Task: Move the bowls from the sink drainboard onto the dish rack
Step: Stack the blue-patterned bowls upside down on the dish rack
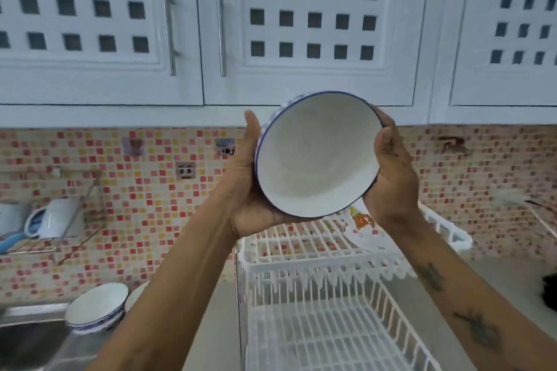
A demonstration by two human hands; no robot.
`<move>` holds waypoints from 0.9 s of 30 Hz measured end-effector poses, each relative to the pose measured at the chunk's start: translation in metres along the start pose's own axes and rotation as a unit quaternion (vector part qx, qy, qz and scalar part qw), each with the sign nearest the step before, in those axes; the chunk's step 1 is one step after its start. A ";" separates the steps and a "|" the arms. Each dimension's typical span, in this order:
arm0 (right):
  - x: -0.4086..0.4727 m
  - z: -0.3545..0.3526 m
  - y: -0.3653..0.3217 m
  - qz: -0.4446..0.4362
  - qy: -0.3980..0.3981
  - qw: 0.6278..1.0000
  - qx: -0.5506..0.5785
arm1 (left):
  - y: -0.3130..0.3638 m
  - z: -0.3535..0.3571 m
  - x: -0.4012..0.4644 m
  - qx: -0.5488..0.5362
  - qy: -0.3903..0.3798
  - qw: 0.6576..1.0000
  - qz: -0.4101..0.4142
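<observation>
You hold one bowl [316, 156] up high between your left hand [253, 187] and your right hand [391, 172], both pressed on its sides, its open face tipped toward you. The white dish rack [325, 286] sits right under it, so the bowl must go down. One bowl on the drainboard [96, 309] waits down at your left, with the edge of a second bowl [135, 295] showing beside it.

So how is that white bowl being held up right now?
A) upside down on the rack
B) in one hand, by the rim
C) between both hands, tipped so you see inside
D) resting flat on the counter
C: the left hand and the right hand cup opposite sides of the bowl, raised above the dish rack with its empty white inside facing the camera.
</observation>
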State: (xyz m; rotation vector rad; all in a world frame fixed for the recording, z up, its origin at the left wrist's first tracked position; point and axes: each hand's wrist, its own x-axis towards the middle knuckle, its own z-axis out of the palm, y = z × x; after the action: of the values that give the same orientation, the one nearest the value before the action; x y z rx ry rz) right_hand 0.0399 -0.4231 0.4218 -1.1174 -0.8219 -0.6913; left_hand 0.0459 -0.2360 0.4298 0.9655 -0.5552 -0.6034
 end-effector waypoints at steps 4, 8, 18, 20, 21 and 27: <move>0.020 -0.028 0.003 0.118 -0.085 0.983 -0.115 | 0.003 -0.010 0.018 0.042 0.102 0.994 -0.001; 0.040 -0.046 0.016 0.258 -0.232 0.913 -0.213 | -0.006 -0.033 0.038 0.214 0.218 0.952 0.034; 0.032 -0.075 0.112 0.367 -0.369 0.787 -0.331 | -0.047 -0.082 0.067 0.519 0.288 0.804 0.035; 0.026 -0.079 0.122 0.358 -0.359 0.797 -0.328 | -0.050 -0.089 0.074 0.580 0.310 0.753 0.028; 0.025 -0.079 0.125 0.352 -0.359 0.797 -0.336 | -0.051 -0.090 0.077 0.609 0.310 0.730 0.021; 0.016 -0.078 0.139 0.338 -0.388 0.747 -0.422 | -0.061 -0.097 0.088 0.692 0.288 0.658 -0.077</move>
State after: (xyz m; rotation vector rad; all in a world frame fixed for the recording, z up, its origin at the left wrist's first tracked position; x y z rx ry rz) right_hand 0.1796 -0.4576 0.3501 -2.4757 -0.6769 0.1277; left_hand 0.1599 -0.2661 0.3462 2.5733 -0.2647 0.1661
